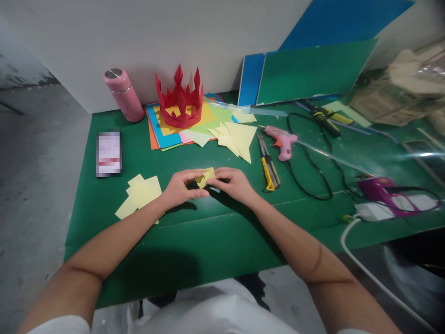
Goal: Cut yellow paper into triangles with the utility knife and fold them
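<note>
Between my two hands, just above the green table, is a small folded piece of yellow paper (206,176). My left hand (182,188) grips its left side, with the fingers behind and the thumb stretched out below. My right hand (233,183) pinches the right side between thumb and fingers. Part of the paper is hidden by the fingers. Beside my left forearm lie several loose yellow paper sheets (145,191). Beyond my hands rests a pile of folded yellow paper pieces (239,138). A red folded-paper crown (181,109) stands on a stack of coloured paper (167,132).
A pink bottle (125,97) and a blurred-out phone-shaped object (109,154) are at the left. To the right lie a yellow utility knife (269,167), a pink glue gun (283,141) with a black cord, and a purple power strip (378,192). Boards (313,74) lean against the wall.
</note>
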### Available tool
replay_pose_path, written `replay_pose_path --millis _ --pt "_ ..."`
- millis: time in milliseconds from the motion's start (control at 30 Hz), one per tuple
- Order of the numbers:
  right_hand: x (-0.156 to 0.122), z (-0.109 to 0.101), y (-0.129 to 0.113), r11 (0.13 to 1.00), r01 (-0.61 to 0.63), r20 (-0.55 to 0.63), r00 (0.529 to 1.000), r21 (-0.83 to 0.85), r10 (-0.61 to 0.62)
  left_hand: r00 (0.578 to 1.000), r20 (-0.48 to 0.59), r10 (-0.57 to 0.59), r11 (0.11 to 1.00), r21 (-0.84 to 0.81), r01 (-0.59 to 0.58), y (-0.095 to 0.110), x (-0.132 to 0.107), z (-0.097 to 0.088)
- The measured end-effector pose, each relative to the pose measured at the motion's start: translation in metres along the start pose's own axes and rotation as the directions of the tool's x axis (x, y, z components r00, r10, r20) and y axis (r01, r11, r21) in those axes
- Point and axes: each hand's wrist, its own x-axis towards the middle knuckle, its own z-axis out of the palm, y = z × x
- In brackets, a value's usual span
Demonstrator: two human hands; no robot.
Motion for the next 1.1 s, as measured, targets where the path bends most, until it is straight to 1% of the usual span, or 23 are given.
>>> replay_pose_path --millis 133,200,300,433,500,567,667,733,900,1000,1100 --pt "0.000 0.002 0.001 1.000 -0.015 -0.034 0.999 0.021 0.015 0.990 -0.135 -0.029 0.985 0.165 0.051 0.010 0.000 0.002" --pt "0.000 0.003 0.002 0.998 -0.034 -0.047 0.998 0.059 0.036 0.985 -0.170 -0.031 0.977 0.202 0.065 0.012 0.000 0.003" --pt "0.000 0.004 0.002 0.989 -0.078 -0.072 0.994 0.128 0.088 0.980 -0.199 -0.025 0.976 0.207 0.067 0.011 0.000 0.003" --pt "0.000 0.004 0.001 0.970 -0.140 -0.114 0.980 0.198 0.164 0.968 -0.245 -0.057 0.986 0.137 0.093 0.003 0.000 0.003" --pt "0.000 0.003 0.000 0.969 -0.147 -0.125 0.977 0.198 0.174 0.970 -0.226 -0.092 0.992 0.069 0.110 -0.001 -0.001 0.003" --pt "-0.001 0.002 -0.001 0.968 -0.148 -0.137 0.975 0.201 0.178 0.978 -0.170 -0.124 0.992 -0.013 0.124 -0.005 -0.001 0.003" --pt "0.000 0.001 -0.001 0.962 -0.153 -0.150 0.970 0.228 0.190 0.986 -0.100 -0.131 0.988 -0.090 0.122 -0.008 -0.001 0.004" --pt "0.000 0.001 -0.001 0.955 -0.154 -0.150 0.969 0.252 0.196 0.987 -0.106 -0.119 0.991 -0.071 0.112 -0.007 -0.001 0.004" --pt "0.001 0.001 -0.002 0.938 -0.151 -0.180 0.960 0.311 0.213 0.990 -0.130 -0.061 0.990 0.119 0.077 0.004 0.002 0.002" --pt "0.001 0.001 -0.002 0.930 -0.120 -0.218 0.954 0.347 0.204 0.988 -0.134 -0.072 0.987 0.132 0.090 0.009 0.003 0.002" --pt "0.000 0.002 -0.002 0.929 -0.097 -0.233 0.954 0.357 0.189 0.987 -0.137 -0.085 0.987 0.125 0.103 0.011 0.003 0.002"
